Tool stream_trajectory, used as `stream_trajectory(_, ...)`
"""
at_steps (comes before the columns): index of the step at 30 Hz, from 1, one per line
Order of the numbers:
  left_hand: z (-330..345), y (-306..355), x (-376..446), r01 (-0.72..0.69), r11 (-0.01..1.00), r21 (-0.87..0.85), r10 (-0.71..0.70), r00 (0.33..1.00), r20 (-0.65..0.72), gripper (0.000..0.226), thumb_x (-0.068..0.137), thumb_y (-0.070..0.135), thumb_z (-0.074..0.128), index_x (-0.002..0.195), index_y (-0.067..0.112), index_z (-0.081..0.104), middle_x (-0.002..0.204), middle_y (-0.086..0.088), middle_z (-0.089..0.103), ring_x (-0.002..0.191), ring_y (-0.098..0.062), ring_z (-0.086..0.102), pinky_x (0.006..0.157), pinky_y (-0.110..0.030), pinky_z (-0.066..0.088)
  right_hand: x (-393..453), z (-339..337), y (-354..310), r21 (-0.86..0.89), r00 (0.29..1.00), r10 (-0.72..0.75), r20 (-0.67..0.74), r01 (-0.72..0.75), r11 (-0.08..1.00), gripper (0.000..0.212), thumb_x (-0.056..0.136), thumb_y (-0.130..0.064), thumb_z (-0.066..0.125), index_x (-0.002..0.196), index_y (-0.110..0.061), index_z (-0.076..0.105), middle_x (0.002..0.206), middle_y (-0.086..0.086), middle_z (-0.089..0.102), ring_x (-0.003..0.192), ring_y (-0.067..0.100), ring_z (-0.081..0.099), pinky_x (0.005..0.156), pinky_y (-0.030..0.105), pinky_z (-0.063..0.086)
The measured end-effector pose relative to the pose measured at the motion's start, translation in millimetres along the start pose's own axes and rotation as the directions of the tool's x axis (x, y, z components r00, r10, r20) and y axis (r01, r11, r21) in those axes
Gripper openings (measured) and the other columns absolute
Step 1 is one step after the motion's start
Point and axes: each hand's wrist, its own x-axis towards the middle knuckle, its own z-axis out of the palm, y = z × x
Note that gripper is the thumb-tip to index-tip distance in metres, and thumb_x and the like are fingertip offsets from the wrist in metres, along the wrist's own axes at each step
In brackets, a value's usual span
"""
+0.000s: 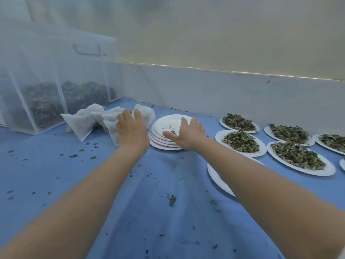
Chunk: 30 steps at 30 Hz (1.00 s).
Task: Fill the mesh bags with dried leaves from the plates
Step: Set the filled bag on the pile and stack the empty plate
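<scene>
Mesh bags (104,120) lay left of stacked plates (168,133); filled plates (240,142) w/ leaves to the right; netted containers (46,101) behind bags, far left; scattered bits (170,199) in front.

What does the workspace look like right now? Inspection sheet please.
Surface: blue cloth, crumbs of leaf scattered.
Job's things: empty mesh bags heaped at the back; stack of emptied plates; plates of dried leaves to the right.
Clutter: large mesh containers holding leaves, back left.
Grippers: left hand open over the bags; right hand open on the plate stack.
Cables: nothing seen.
Surroundings: white netting wall.
</scene>
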Motion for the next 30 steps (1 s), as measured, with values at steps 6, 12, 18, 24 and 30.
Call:
stream_trajectory(6, -59, 50, -58, -0.125, 0.962, -0.244, 0.157, 0.981, 0.115, 0.055, 0.083, 0.012, 0.056, 0.132, 0.004, 0.034, 0.128, -0.016, 0.036, 0.118, -0.030, 0.032, 0.091, -0.030, 0.023, -90, -59, 9, 0.009, 0.993, -0.119, -0.020, 0.119, 0.993, 0.086, 0.085, -0.066, 0.045, 0.148, -0.015, 0.016, 0.152, 0.018, 0.013, 0.138, 0.035, 0.020, 0.109, 0.042, 0.020)
stream_trajectory(12, -141, 114, -152, -0.298, 0.851, -0.433, 0.412, 0.890, 0.197, 0.053, 0.082, 0.006, 0.055, 0.132, 0.006, 0.037, 0.125, -0.014, 0.039, 0.115, -0.027, 0.040, 0.092, -0.032, 0.037, -225, -116, 49, -0.059, 0.984, -0.179, -0.020, 0.177, 0.982, 0.067, 0.094, -0.051, 0.041, 0.147, -0.016, 0.018, 0.153, 0.019, 0.010, 0.138, 0.036, 0.023, 0.109, 0.046, 0.020)
stream_trajectory(18, -203, 184, -256, -0.409, 0.733, -0.543, 0.602, 0.762, 0.239, 0.034, 0.077, -0.003, 0.049, 0.110, 0.001, 0.042, 0.112, -0.013, 0.041, 0.094, -0.023, 0.040, 0.066, -0.023, 0.029, -357, -138, 109, -0.114, 0.992, -0.116, -0.041, 0.111, 0.987, 0.047, 0.098, -0.031, 0.037, 0.138, -0.008, 0.031, 0.140, 0.013, 0.030, 0.130, 0.032, 0.034, 0.105, 0.046, 0.030)
stream_trajectory(24, -216, 241, -346, -0.404, 0.649, -0.644, 0.708, 0.629, 0.319, 0.016, 0.080, 0.002, 0.052, 0.092, 0.008, 0.042, 0.105, -0.014, 0.049, 0.095, -0.027, 0.049, 0.072, -0.035, 0.042, -457, -138, 173, -0.166, 0.996, 0.082, 0.037, -0.075, 0.983, 0.041, 0.100, -0.034, 0.032, 0.130, -0.009, 0.041, 0.133, 0.014, 0.036, 0.123, 0.032, 0.039, 0.100, 0.043, 0.032)
stream_trajectory(30, -215, 262, -396, -0.381, 0.626, -0.680, 0.719, 0.621, 0.313, 0.025, 0.082, 0.021, 0.056, 0.105, 0.013, 0.052, 0.111, -0.006, 0.053, 0.104, -0.023, 0.049, 0.079, -0.031, 0.042, -511, -138, 208, -0.146, 0.992, 0.123, 0.025, -0.118, 0.982, 0.041, 0.099, -0.043, 0.030, 0.124, -0.018, 0.052, 0.119, 0.007, 0.046, 0.112, 0.026, 0.045, 0.099, 0.041, 0.034)
